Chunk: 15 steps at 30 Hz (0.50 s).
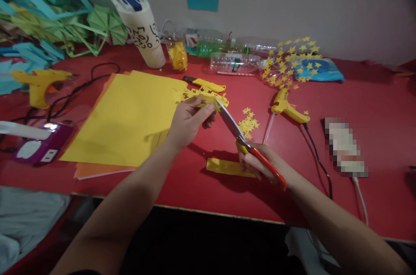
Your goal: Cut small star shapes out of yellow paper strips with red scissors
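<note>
Between thumb and fingers, my left hand [191,119] pinches a small piece of yellow paper [212,102]. My right hand [260,160] grips scissors [260,156] with red handles, and the blade tips meet the edge of that paper piece. A yellow paper strip [225,166] lies on the table under my right hand. Cut yellow stars [248,124] are heaped just beyond the scissors. Yellow paper scraps [195,93] with star-shaped gaps lie behind my left hand, beside a yellow utility knife [208,85].
Yellow sheets [130,114] lie left on the red table [191,192]. Glue guns rest at left [40,84] and right [287,108]. A purple power strip [43,143], a phone [346,147], a tumbler [141,28], plastic bottles [235,63] and a star-covered piece [286,67] surround the work.
</note>
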Each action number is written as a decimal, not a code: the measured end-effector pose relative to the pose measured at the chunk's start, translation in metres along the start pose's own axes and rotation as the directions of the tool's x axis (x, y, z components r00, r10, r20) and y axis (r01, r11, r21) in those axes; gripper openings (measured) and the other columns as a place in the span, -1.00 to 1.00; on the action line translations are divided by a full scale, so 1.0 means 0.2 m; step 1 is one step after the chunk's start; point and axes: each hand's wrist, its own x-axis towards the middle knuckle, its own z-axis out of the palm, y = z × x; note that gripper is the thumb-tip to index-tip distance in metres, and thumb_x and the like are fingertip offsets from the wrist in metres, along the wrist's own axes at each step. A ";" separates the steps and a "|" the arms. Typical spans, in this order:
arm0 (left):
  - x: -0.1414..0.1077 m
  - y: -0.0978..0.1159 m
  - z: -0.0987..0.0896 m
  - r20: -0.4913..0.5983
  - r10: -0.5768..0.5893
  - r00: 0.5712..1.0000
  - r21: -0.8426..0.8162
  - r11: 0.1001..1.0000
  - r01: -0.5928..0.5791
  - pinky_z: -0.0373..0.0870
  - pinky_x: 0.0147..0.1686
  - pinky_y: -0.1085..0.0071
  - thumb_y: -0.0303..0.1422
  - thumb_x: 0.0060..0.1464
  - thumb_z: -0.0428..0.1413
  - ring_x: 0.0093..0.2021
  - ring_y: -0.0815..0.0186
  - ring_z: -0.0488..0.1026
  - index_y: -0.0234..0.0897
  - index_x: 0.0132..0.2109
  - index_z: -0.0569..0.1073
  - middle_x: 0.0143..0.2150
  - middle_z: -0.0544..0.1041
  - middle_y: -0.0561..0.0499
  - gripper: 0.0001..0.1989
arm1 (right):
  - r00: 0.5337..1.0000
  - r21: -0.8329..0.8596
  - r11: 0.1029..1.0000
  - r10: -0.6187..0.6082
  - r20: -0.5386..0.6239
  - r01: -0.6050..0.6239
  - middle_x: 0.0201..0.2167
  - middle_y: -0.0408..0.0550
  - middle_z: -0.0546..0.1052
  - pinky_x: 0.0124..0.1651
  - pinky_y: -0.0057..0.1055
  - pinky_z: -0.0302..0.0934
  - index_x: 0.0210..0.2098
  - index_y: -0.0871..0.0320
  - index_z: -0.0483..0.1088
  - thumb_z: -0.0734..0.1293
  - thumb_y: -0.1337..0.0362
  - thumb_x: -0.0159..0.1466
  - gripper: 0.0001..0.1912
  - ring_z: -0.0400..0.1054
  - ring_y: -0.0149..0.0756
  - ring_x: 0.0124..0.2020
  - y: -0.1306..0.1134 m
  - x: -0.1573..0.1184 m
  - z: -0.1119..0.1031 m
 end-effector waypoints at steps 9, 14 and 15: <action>0.00 0.01 0.02 0.023 -0.021 1.000 0.054 0.998 0.019 0.32 -0.64 0.58 -0.38 -0.01 0.08 -0.66 0.55 0.30 -0.28 -0.59 0.38 -0.65 0.39 0.10 -0.77 | 1.000 0.015 1.000 -0.001 0.006 0.001 -0.74 -0.34 0.18 -0.56 -0.43 0.06 -0.51 0.09 0.13 0.18 -0.38 0.14 -0.37 0.06 -0.52 -0.74 0.00 0.00 0.01; 0.00 0.00 0.00 0.014 -0.056 0.998 0.040 0.998 0.056 0.31 -0.66 0.59 -0.39 -0.02 0.10 -0.67 0.54 0.30 -0.27 -0.56 0.38 -0.65 0.39 0.12 -0.81 | 1.000 0.006 1.000 0.013 -0.007 -0.013 -0.75 -0.31 0.20 -0.58 -0.44 0.09 -0.54 0.08 0.11 0.18 -0.38 0.14 -0.37 0.08 -0.50 -0.72 -0.01 0.00 0.00; 0.00 0.00 0.00 0.016 -0.064 0.998 0.039 0.997 0.064 0.31 -0.66 0.60 -0.39 -0.02 0.10 -0.67 0.54 0.30 -0.27 -0.56 0.38 -0.66 0.39 0.13 -0.82 | 1.000 0.013 1.000 0.019 -0.012 -0.019 -0.76 -0.31 0.19 -0.58 -0.45 0.11 -0.55 0.08 0.10 0.19 -0.37 0.15 -0.38 0.09 -0.49 -0.71 -0.02 0.00 0.01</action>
